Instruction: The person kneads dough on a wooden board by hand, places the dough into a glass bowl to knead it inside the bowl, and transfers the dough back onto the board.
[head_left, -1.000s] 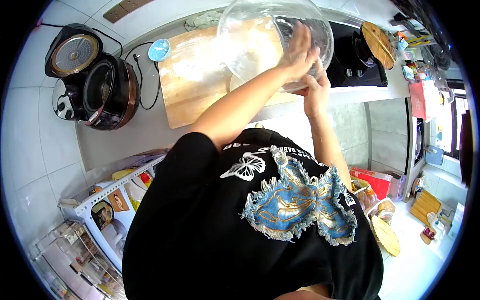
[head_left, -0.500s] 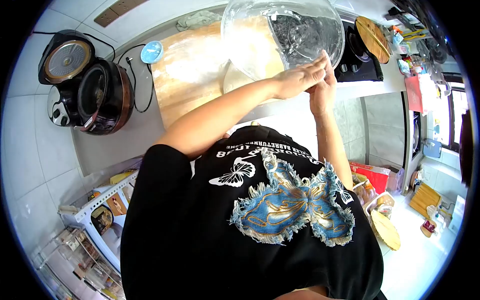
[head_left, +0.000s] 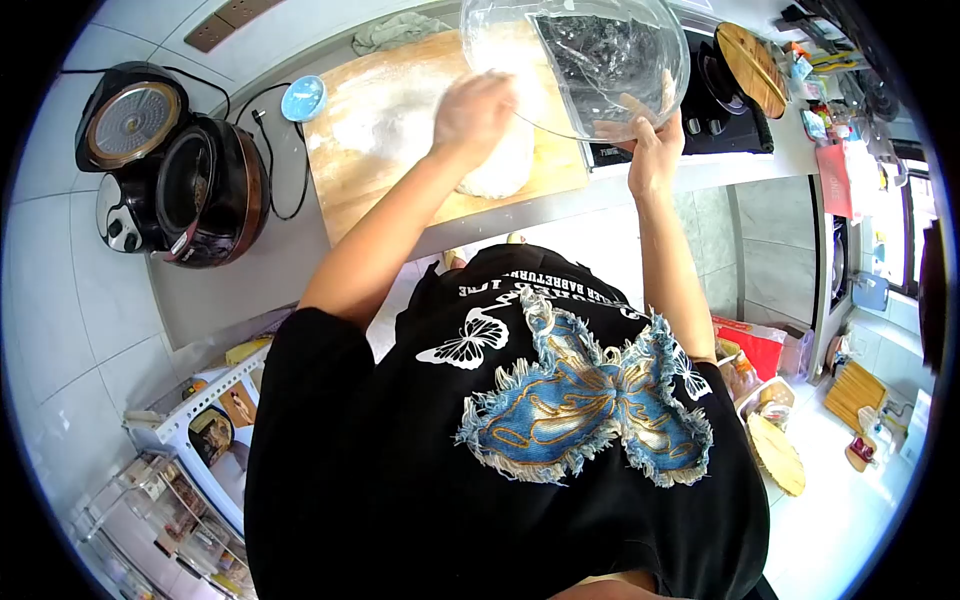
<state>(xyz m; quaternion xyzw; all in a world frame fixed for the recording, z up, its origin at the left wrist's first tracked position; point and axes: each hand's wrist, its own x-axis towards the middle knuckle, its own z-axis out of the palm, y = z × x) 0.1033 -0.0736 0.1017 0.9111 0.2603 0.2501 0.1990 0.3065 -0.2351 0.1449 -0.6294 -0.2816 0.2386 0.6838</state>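
A large see-through bowl (head_left: 668, 60) is over the right part of a flour-dusted wooden board (head_left: 350, 200). My right hand (head_left: 652, 140) grips its near right rim, the fingers showing through the clear wall. At the bowl's left edge, above the board, is my left hand (head_left: 474, 115), its fingers smeared by motion. Below that hand, a pale lump of dough (head_left: 500, 172) lies near the board's front edge, partly covered by the hand and the bowl. White flour (head_left: 375, 130) spreads over the board's left and middle.
A small blue bowl (head_left: 303, 99) sits at the board's left corner. Further left stands a dark cooker (head_left: 205, 195) with its lid raised. A crumpled cloth (head_left: 400, 33) lies behind the board. To the right are a black stove (head_left: 740, 138) and a round wooden lid (head_left: 748, 68).
My hands, close together at the bowl's near right edge before, are now apart. My left hand has moved left over the board; my right now holds the rim. The bowl has shifted slightly, uncovering more dough.
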